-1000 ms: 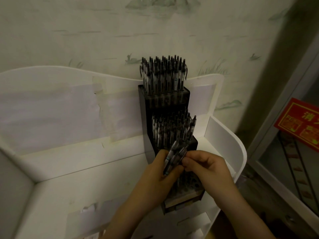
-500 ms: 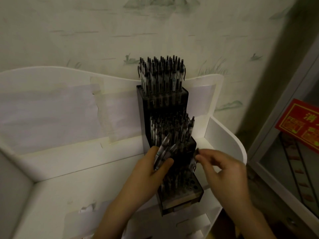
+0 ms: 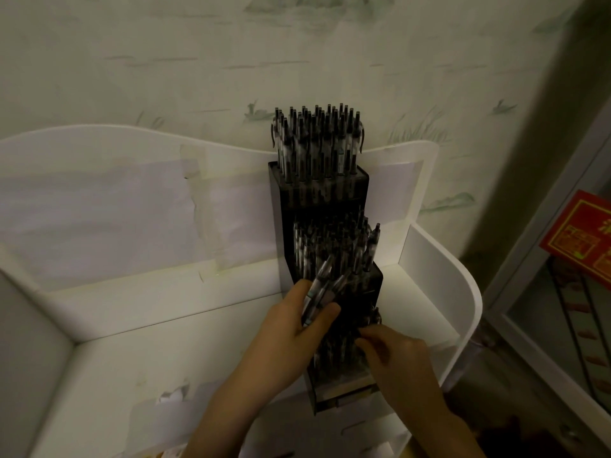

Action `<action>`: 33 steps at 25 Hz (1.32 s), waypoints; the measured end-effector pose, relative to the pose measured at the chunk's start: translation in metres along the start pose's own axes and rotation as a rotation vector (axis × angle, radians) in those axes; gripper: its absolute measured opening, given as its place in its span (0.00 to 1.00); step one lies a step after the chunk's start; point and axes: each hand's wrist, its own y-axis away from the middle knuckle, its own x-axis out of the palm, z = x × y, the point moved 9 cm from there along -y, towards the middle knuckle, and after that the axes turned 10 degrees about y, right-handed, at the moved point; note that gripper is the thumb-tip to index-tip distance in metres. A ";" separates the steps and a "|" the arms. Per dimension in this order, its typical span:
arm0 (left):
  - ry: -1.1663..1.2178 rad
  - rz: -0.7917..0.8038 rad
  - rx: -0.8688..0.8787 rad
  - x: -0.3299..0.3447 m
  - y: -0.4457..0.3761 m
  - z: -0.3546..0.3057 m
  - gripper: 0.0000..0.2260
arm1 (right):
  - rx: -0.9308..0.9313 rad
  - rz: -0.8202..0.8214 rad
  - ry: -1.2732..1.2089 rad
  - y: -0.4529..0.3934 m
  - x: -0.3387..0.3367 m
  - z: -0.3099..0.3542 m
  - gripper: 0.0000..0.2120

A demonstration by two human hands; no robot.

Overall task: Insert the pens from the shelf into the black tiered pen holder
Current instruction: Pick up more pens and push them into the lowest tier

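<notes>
The black pen holder (image 3: pixel 325 193) stands upright on the white shelf (image 3: pixel 139 352), against its back panel. Its top tier is packed with pens, the middle tier looks nearly full, and the lowest front tier holds fewer, though the dim light hides how many slots remain.

Half a second ago the right hand (image 3: pixel 401 361) was lifted off to the right of the holder with a pen pinched in its fingertips. It has now dropped to the lowest tier, fingers closed narrowly around a single pen (image 3: pixel 373 320) whose top pokes up just above them. That pen seems to be going into a front slot, or is already seated; the blur makes it hard to tell.

The left hand (image 3: pixel 297 328) has hardly moved. It stays wrapped around a small bundle of pens (image 3: pixel 322 289), held tilted just in front of the middle tier, ready to feed the other hand.

So one more pen is probably placed, and the bundle is what remains.
</notes>
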 end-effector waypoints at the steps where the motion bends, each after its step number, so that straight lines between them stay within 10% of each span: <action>1: -0.004 0.003 -0.001 0.001 0.000 0.000 0.05 | 0.019 0.025 -0.015 0.001 0.003 -0.003 0.06; 19: -0.024 0.149 -0.037 0.033 -0.003 0.002 0.04 | 0.330 -0.092 -0.830 -0.021 -0.068 0.008 0.09; 24: -0.046 0.063 -0.024 0.020 -0.006 0.006 0.07 | 0.320 -0.353 -0.739 -0.022 -0.119 -0.007 0.15; 33: -0.043 0.022 -0.031 0.012 -0.008 0.007 0.06 | 0.033 -0.163 -0.057 -0.011 -0.064 -0.013 0.07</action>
